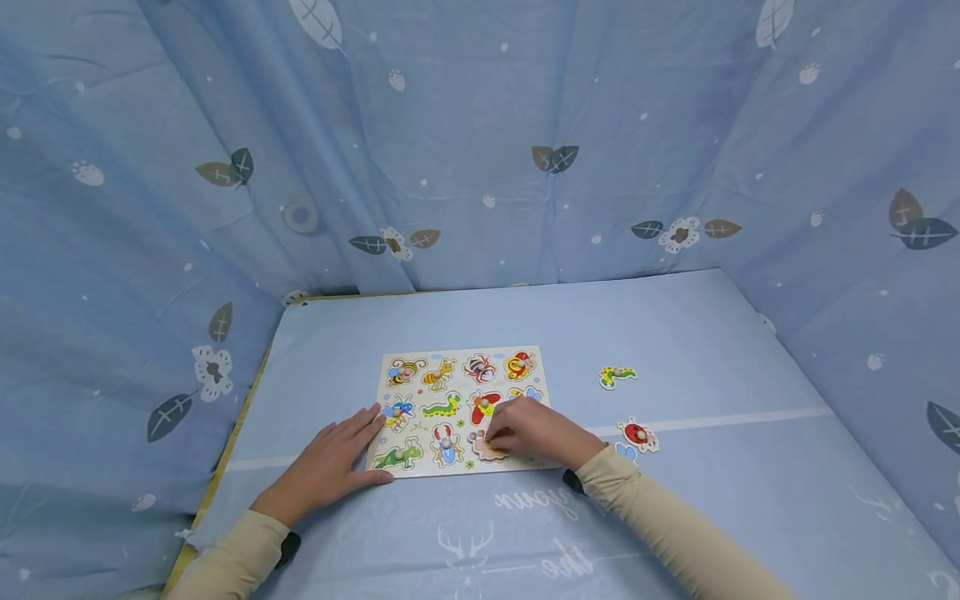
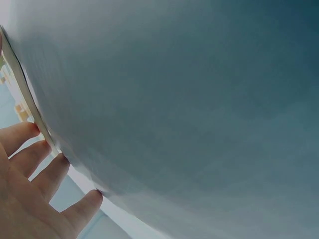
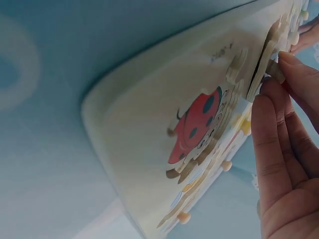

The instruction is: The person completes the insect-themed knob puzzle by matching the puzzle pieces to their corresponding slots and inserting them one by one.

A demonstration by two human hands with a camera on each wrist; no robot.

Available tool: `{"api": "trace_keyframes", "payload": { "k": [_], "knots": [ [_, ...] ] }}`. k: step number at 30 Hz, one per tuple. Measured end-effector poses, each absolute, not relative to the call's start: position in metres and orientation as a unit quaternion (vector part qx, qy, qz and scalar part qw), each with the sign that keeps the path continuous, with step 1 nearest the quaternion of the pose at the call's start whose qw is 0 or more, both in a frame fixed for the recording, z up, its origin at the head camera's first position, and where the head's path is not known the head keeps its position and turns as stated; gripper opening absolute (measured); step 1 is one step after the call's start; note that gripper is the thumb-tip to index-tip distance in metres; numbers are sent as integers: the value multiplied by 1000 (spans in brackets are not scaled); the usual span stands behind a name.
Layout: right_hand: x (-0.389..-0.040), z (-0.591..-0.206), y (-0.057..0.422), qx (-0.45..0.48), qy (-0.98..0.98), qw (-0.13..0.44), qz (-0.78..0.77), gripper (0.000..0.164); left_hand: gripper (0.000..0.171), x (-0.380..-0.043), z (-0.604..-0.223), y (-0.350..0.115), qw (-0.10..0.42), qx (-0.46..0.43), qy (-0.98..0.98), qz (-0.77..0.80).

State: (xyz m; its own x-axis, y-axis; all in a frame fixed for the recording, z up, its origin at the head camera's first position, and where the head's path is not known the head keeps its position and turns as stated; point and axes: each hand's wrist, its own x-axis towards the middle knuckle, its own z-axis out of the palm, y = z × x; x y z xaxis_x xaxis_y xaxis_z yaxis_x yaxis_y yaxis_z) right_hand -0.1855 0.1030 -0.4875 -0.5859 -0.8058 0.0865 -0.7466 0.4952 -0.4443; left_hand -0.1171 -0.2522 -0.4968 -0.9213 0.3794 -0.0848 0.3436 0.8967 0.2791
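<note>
On the table lies a wooden insect puzzle board (image 1: 426, 440) holding several knobbed pieces. My left hand (image 1: 341, 457) rests at its left edge, fingers spread; in the left wrist view the fingertips (image 2: 61, 158) meet the board's side. Over the front row, right of the red-horned beetle piece (image 1: 447, 446), my right hand (image 1: 536, 432) pinches the knob of a pinkish puzzle piece (image 1: 483, 448). From the right wrist, that piece (image 3: 261, 64) shows edge-on, tilted at its slot. Beside it, the ladybug slot (image 3: 197, 124) shows a printed red ladybug and no piece.
Right of the board lie a loose yellow-green caterpillar piece (image 1: 617, 377) and a ladybug piece (image 1: 638, 435). A blue-winged piece (image 1: 626, 451) is partly hidden by the right sleeve. Patterned blue curtains (image 1: 480, 167) stand round the cloth-covered table (image 1: 337, 325).
</note>
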Motion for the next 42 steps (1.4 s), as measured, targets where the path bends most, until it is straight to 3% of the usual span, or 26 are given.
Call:
{"api": "trace_keyframes", "payload": {
  "k": [15,42],
  "knots": [
    [-183,-489,99,-434,868,104,-218,7,101,-118,-501,-252,62,185,972,129],
    [-179,-488,103,-409,876,109,-231,6,103,-118,-505,-254,62,182,973,128]
  ]
}}
